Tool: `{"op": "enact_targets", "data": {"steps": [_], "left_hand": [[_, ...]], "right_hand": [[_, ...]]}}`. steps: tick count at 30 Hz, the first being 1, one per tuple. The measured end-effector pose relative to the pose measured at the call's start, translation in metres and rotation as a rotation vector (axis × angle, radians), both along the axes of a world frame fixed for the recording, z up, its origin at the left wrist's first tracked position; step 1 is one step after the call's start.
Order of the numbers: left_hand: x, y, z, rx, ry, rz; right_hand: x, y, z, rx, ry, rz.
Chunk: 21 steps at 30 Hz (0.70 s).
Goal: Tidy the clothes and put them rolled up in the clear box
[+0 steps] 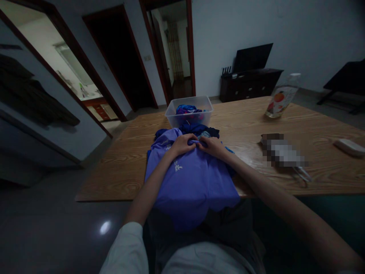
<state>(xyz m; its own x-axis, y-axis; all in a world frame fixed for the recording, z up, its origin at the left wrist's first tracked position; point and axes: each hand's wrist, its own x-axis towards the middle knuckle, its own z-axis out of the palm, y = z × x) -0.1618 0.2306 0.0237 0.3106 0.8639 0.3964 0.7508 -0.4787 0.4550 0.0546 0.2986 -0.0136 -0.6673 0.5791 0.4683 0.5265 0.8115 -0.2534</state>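
A purple shirt (191, 182) with small white print lies spread on the wooden table (251, 125) and hangs over its near edge onto my lap. My left hand (182, 144) and my right hand (212, 146) sit side by side at the shirt's far edge, both pinching its fabric. Dark blue clothes (199, 129) lie bunched just beyond my hands. Behind them stands a clear plastic bin (189, 110) with more blue and purple clothes inside.
A plastic bottle (281, 97) with an orange label stands at the table's far right. A blurred-out object (282, 152) and a white item (349, 146) lie on the right. Open doorways, a dark TV cabinet (249, 82) and grey floor surround the table.
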Motion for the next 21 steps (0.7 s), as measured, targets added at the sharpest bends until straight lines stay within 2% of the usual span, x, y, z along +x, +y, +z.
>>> {"op": "enact_targets", "data": {"steps": [21], "left_hand": [[0.0004,0.0017,-0.0034,0.0,0.01,0.03]], "right_hand": [[0.0018,-0.0085,0.0096,-0.006,-0.058,0.005]]}}
